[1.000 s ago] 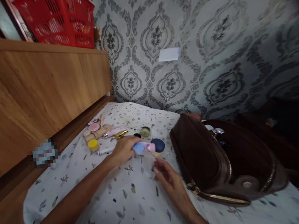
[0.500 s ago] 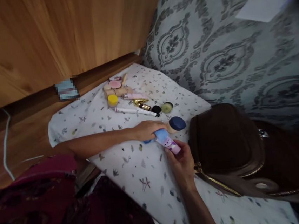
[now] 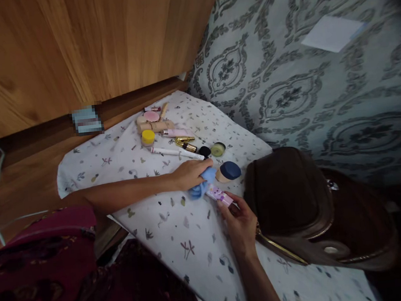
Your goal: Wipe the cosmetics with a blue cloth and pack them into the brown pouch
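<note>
Holding a blue cloth (image 3: 197, 190) is the left hand (image 3: 188, 174), fingers curled down over a bunch of it, with the rest spilling out just below. The right hand (image 3: 239, 222) is partly closed, with a little pink-and-purple patterned tube (image 3: 220, 196) pinched at its near end between thumb and fingers. The tube's far end is right up against the cloth, so both hands are pretty close together over the surface (image 3: 164, 213), which has a white printed cover on it.

Just past the cloth there's a jar with a dark blue lid (image 3: 230, 171), then a greenish round jar (image 3: 218, 149) and a small black round item (image 3: 204, 151) side by side. A slim white pen-like stick (image 3: 175, 153) lies near the left hand, with a couple of gold tubes (image 3: 185, 139) behind it. Further over is a little cluster: yellow-lidded jar (image 3: 147, 137), pale pink tube (image 3: 177, 132), beige tube (image 3: 155, 126) and pink round item (image 3: 151, 116). Big brown bag (image 3: 286, 194) sits beside the right hand, gold zip showing, by the patterned wall (image 3: 276, 96).
</note>
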The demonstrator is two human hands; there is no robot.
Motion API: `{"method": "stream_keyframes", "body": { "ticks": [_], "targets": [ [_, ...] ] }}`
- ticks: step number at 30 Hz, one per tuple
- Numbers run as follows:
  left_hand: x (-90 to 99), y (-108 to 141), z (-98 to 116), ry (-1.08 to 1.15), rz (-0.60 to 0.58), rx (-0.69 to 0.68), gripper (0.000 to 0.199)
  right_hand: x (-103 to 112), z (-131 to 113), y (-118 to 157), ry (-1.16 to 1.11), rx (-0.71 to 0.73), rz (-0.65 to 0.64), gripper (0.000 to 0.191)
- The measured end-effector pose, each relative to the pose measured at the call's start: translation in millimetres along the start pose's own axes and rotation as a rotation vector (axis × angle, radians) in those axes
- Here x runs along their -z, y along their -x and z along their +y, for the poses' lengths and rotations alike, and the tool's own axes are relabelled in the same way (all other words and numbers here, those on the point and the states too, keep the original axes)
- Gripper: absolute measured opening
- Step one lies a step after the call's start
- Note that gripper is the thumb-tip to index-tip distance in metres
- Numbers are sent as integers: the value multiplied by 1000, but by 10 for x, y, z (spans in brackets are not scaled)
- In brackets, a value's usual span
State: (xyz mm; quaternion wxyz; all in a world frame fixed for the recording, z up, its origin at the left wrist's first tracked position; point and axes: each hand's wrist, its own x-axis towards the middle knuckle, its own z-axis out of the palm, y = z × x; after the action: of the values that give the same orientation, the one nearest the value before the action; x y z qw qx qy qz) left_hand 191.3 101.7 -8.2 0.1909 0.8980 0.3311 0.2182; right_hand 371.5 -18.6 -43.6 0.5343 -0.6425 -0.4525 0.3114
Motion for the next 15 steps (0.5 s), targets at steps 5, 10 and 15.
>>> {"method": "stream_keyframes", "body": {
  "ticks": [5,10,15],
  "targets": [
    [-94,83,196,234,170,-265,21,-5,6,46,49,105,-64,36],
    [-194,136,255,84,-1,-487,26,33,-1,54,235,214,-99,27],
    [-96,47,133,35,-97,-407,24,-2,21,44,96,94,-101,35]
  ]
}}
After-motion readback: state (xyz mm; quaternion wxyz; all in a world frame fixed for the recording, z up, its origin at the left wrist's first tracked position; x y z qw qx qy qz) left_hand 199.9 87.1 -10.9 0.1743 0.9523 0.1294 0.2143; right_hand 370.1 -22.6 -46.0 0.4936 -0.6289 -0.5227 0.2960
